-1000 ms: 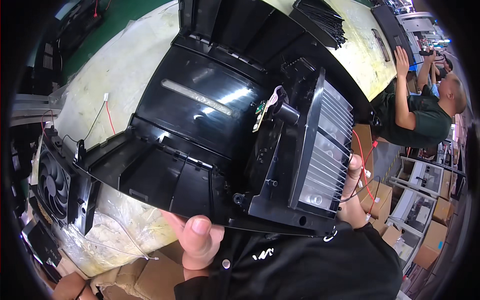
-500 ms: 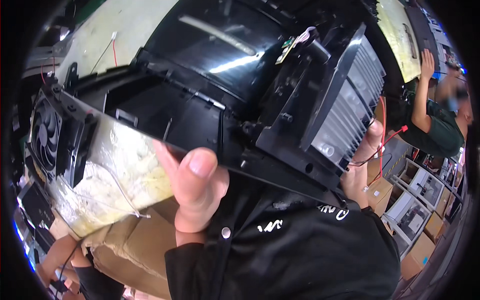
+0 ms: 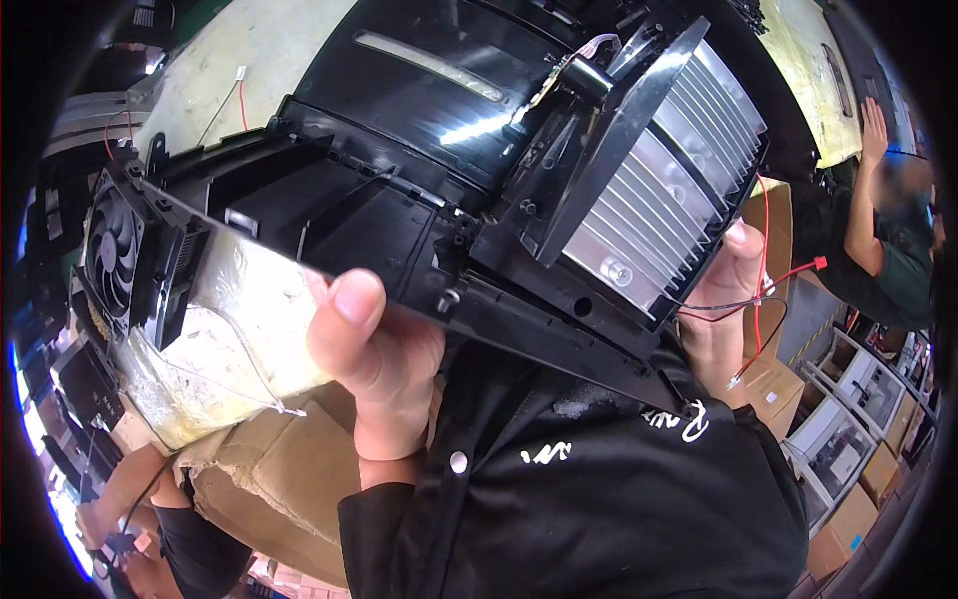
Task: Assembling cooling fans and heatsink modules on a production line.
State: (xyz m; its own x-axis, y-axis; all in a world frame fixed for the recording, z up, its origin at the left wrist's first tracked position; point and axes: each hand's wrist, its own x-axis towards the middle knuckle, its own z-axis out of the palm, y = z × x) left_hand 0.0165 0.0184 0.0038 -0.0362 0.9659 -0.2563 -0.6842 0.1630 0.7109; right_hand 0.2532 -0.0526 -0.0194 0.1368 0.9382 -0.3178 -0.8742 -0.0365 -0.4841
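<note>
Before you, the housing (image 3: 349, 215) has a fan (image 3: 113, 258) at its left end, a heat sink (image 3: 664, 185) on its right; a carton (image 3: 274, 479) lies at your left.

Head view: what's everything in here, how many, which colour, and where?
Plastic case: one, black, held in both hands
Ridged metal block: one, silver, case's right end
Fan: one, black, far left
Worktop: pale, below the case
Wires with plugs: several, red, black and white, both sides
Cardboard boxes: several, brown, lower left and right
Other people: at least two, dark clothes, right and lower left
Left hand: one, bare, case's near edge
Right hand: one, bare, case's right end
</note>
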